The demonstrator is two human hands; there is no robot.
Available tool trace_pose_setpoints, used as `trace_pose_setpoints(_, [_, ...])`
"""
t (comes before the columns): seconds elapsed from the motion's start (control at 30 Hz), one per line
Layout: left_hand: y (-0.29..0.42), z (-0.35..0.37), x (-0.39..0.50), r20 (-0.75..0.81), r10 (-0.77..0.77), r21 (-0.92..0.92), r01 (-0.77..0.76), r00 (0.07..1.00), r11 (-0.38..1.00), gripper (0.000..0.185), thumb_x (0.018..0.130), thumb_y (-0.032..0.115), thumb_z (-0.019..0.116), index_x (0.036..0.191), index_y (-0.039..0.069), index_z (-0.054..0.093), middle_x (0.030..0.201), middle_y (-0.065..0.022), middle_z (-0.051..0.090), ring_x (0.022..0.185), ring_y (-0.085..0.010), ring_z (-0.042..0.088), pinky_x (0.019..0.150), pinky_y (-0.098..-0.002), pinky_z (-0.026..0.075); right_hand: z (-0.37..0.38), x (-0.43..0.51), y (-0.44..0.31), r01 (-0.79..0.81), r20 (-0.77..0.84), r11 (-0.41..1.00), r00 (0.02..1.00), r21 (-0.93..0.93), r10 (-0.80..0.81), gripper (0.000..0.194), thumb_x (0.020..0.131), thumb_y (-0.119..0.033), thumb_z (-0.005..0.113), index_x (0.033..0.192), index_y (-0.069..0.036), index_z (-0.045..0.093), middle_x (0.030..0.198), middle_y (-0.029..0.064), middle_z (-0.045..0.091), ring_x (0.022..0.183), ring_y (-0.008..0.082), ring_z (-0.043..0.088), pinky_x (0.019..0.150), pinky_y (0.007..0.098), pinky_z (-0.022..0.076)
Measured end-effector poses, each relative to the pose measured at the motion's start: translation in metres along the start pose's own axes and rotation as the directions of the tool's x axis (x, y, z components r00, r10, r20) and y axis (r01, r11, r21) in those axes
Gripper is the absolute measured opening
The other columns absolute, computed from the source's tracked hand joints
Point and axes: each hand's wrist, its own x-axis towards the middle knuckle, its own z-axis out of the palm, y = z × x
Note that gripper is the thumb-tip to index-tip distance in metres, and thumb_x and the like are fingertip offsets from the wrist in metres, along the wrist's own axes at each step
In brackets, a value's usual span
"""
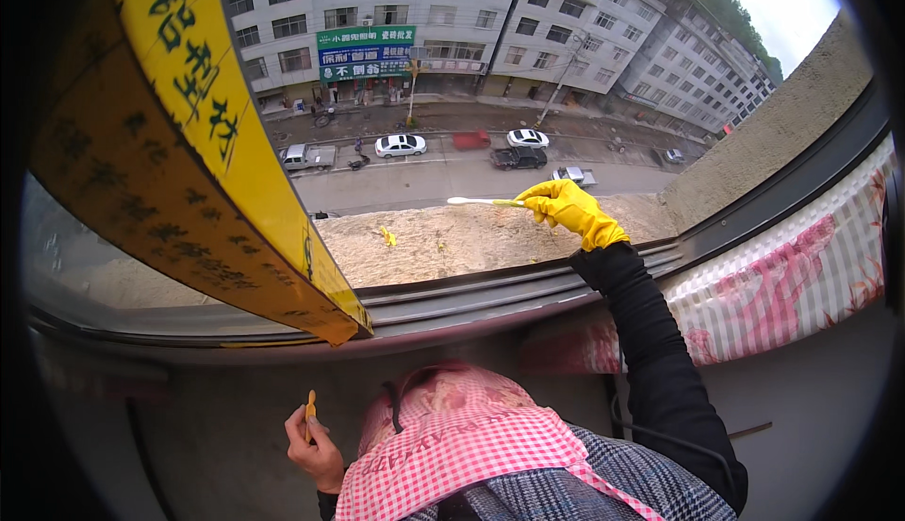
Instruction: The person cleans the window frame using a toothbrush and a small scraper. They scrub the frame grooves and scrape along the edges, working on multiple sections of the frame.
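Note:
My right hand (569, 213), in a yellow rubber glove, holds a toothbrush (484, 201) by its handle over the rough outer window ledge (481, 234). The white end of the toothbrush points left. Below the window, at the lower left, my bare left hand (312, 447) pinches a small orange-yellow tool (310, 408) upright between thumb and fingers; its exact kind is unclear. Yellow scraps (388, 237) lie on the ledge. The black sleeve of my right arm crosses the metal window track (523, 280).
A sliding window frame covered in yellow film (233, 132) stands at the left. A pink patterned curtain (785, 273) hangs at the right beside the concrete reveal (771, 118). Beyond the ledge is a drop to a street with parked cars (401, 145). A pink checked apron (459, 443) covers my front.

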Motion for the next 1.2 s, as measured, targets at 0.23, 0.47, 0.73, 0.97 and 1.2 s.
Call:
trace_pose_setpoints(0.23, [0.000, -0.003, -0.003, -0.013, -0.001, -0.021, 0.001, 1.000, 1.000, 0.019, 0.102, 0.001, 0.056, 0.118, -0.005, 0.063, 0.079, -0.0098, 0.067, 0.061, -0.0121, 0.061, 0.057, -0.0257, 0.046, 0.017, 0.017, -0.008, -0.047, -0.063, 0.999, 0.997, 0.003, 0.047, 0.028, 0.099, -0.021, 0.073, 0.119, -0.001, 0.077, 0.079, 0.0039, 0.071, 0.064, 0.0094, 0.060, 0.060, 0.0249, 0.0486])
trace_pose_setpoints(0.47, [-0.002, -0.006, -0.008, -0.043, -0.014, 0.008, 0.014, 0.999, 1.000, 0.018, 0.102, 0.002, 0.057, 0.118, -0.004, 0.063, 0.080, -0.0101, 0.068, 0.061, -0.0129, 0.062, 0.056, -0.0260, 0.047, 0.003, 0.024, -0.025, -0.046, 0.301, 0.982, 0.948, -0.183, 0.100, 0.025, 0.100, -0.018, 0.070, 0.116, 0.001, 0.077, 0.079, 0.0049, 0.072, 0.065, 0.0116, 0.061, 0.062, 0.0268, 0.0500])
trace_pose_setpoints(0.73, [0.002, -0.008, -0.011, -0.037, -0.051, 0.009, 0.051, 0.998, 0.999, 0.018, 0.101, 0.002, 0.058, 0.118, -0.004, 0.063, 0.080, -0.0109, 0.069, 0.061, -0.0133, 0.062, 0.056, -0.0268, 0.047, 0.044, 0.039, -0.054, 0.073, 0.473, 0.960, 0.878, -0.271, 0.067, 0.029, 0.099, -0.024, 0.071, 0.117, -0.002, 0.076, 0.081, 0.0051, 0.073, 0.070, 0.0129, 0.064, 0.065, 0.0276, 0.0508])
trace_pose_setpoints(0.97, [0.001, -0.010, -0.015, -0.112, -0.033, 0.014, 0.034, 0.993, 0.999, 0.019, 0.101, 0.001, 0.058, 0.118, -0.005, 0.063, 0.075, -0.0102, 0.067, 0.060, -0.0132, 0.062, 0.055, -0.0272, 0.046, 0.062, 0.061, -0.065, 0.035, 0.509, 0.964, 0.854, -0.263, 0.108, 0.029, 0.102, -0.024, 0.069, 0.120, -0.001, 0.075, 0.082, 0.0031, 0.072, 0.070, 0.0103, 0.063, 0.062, 0.0249, 0.0507])
trace_pose_setpoints(1.2, [0.006, -0.015, -0.022, -0.134, -0.077, 0.040, 0.083, 0.988, 0.996, 0.018, 0.101, 0.001, 0.058, 0.117, -0.005, 0.063, 0.075, -0.0104, 0.067, 0.060, -0.0137, 0.063, 0.056, -0.0270, 0.047, 0.070, 0.087, -0.066, 0.060, 0.208, 0.978, 0.978, -0.199, -0.017, 0.032, 0.100, -0.026, 0.071, 0.119, 0.000, 0.075, 0.081, 0.0046, 0.071, 0.071, 0.0133, 0.064, 0.065, 0.0279, 0.0524])
